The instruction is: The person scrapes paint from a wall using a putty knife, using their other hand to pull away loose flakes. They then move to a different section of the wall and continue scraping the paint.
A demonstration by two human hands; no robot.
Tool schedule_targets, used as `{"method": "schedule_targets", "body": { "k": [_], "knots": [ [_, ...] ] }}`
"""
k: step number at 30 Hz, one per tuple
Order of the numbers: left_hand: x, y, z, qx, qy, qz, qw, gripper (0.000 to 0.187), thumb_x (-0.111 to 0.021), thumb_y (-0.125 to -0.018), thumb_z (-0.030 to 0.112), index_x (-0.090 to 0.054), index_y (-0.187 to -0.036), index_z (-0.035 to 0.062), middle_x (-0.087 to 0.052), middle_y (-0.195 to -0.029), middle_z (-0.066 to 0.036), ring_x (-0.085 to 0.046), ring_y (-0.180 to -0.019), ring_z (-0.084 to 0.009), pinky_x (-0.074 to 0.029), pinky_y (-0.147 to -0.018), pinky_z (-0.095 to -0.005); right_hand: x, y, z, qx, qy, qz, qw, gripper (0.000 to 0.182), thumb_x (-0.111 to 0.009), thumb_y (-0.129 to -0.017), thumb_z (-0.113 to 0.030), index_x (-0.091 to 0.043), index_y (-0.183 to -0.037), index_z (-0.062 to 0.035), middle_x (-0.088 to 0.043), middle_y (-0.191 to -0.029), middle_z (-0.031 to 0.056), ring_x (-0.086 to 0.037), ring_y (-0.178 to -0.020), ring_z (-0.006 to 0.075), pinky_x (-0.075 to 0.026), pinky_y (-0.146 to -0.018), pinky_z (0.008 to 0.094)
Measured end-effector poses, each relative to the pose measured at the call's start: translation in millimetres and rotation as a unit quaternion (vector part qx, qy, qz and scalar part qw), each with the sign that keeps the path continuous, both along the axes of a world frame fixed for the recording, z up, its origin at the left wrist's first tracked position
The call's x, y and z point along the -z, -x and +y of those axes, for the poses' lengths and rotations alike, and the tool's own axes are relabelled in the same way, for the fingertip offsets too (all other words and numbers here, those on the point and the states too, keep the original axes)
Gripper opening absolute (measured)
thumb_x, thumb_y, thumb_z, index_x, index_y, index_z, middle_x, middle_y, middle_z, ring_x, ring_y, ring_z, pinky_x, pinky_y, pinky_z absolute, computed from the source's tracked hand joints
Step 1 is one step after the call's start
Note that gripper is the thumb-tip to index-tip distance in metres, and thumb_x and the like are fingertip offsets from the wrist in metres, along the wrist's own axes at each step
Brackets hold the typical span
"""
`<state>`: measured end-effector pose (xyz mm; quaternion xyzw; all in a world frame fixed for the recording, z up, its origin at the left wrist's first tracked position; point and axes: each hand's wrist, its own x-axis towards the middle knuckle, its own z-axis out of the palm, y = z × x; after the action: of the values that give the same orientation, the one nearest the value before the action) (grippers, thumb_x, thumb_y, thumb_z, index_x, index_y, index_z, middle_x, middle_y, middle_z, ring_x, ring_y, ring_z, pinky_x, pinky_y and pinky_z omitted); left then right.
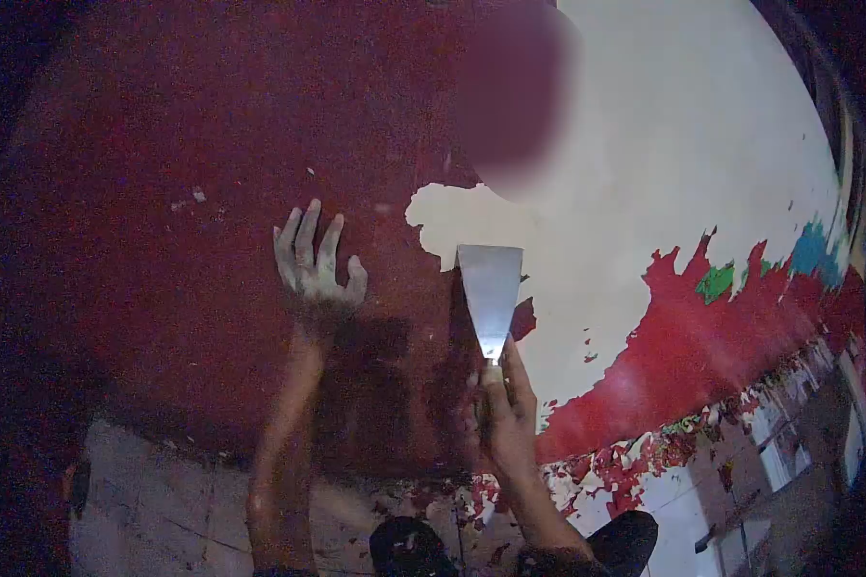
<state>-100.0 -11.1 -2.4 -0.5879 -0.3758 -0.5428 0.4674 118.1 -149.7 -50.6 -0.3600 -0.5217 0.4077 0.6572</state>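
My right hand [508, 413] is closed around the handle of a paint scraper [492, 293], its wide metal blade pointing up the wall. The blade's edge lies over a pale bared patch [462, 221] where the dark red paint [192, 308] ends in a ragged line. A small red flake [523, 318] clings beside the blade. To the left, my left hand [319, 264] has its fingers spread against the red wall and holds nothing. Its fingers look coated with pale dust.
Bare pale wall [683, 144] covers the upper right. Brighter red paint [683, 356] runs below it, with green [715, 283] and blue [814, 252] remnants. Peeled paint chips [616, 471] litter the tiled floor [154, 490] along the wall's foot. A blurred oval hides part of the top.
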Motion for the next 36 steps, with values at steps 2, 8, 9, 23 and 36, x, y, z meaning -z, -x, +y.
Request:
{"method": "schedule_targets", "body": {
  "k": [2,8,9,23,36],
  "knots": [
    [-0.1,-1.0,-1.9,0.012,-0.002,0.001,1.0,0.05,-0.052,-0.071,0.019,-0.052,-0.12,0.0082,-0.038,-0.136,-0.013,-0.035,-0.125,-0.0344,-0.025,-0.101,-0.0597,-8.6,11.7,-1.3,0.019,0.007,-0.013,1.0,0.053,-0.045,-0.094,-0.018,-0.023,-0.141,-0.0073,-0.052,-0.08,0.001,-0.045,-0.053,0.0048,-0.039,-0.046,0.0196],
    [0.7,1.3,3.5,-0.001,-0.016,0.015,1.0,0.051,-0.051,-0.073,0.021,-0.05,-0.122,0.0086,-0.038,-0.136,-0.014,-0.036,-0.125,-0.0353,-0.027,-0.1,-0.0606,-12.1,-2.7,25.4,-0.013,-0.065,-0.014,0.998,0.054,-0.046,-0.094,-0.019,-0.023,-0.141,-0.0062,-0.051,-0.076,0.0003,-0.043,-0.052,0.0038,-0.038,-0.044,0.019],
    [1.3,1.4,5.0,-0.004,-0.016,0.015,1.0,0.051,-0.051,-0.073,0.022,-0.05,-0.123,0.0086,-0.038,-0.136,-0.014,-0.036,-0.125,-0.0353,-0.026,-0.1,-0.0606,-9.7,-4.6,30.3,-0.022,-0.063,-0.011,0.998,0.055,-0.046,-0.093,-0.019,-0.023,-0.141,-0.0062,-0.051,-0.076,0.0003,-0.043,-0.052,0.0037,-0.037,-0.043,0.0189],
    [1.9,1.6,2.6,-0.01,-0.006,0.015,1.0,0.046,-0.05,-0.076,0.021,-0.051,-0.121,0.0087,-0.038,-0.136,-0.013,-0.035,-0.126,-0.034,-0.026,-0.101,-0.0586,-48.7,-3.9,27.1,-0.019,-0.03,0.037,0.999,0.053,-0.048,-0.093,-0.024,-0.029,-0.14,-0.0084,-0.051,-0.075,0.0005,-0.043,-0.052,0.0048,-0.035,-0.04,0.0185],
    [1.0,-1.0,-1.2,0.006,0.001,-0.002,1.0,0.045,-0.05,-0.077,0.023,-0.053,-0.119,0.0085,-0.04,-0.135,-0.012,-0.036,-0.125,-0.0327,-0.025,-0.103,-0.0572,-16.0,-25.7,34.0,0.01,-0.036,0.001,0.999,0.053,-0.046,-0.092,-0.02,-0.027,-0.14,-0.0079,-0.051,-0.074,0.0017,-0.042,-0.044,0.0044,-0.033,-0.034,0.0184]
  ]
}}
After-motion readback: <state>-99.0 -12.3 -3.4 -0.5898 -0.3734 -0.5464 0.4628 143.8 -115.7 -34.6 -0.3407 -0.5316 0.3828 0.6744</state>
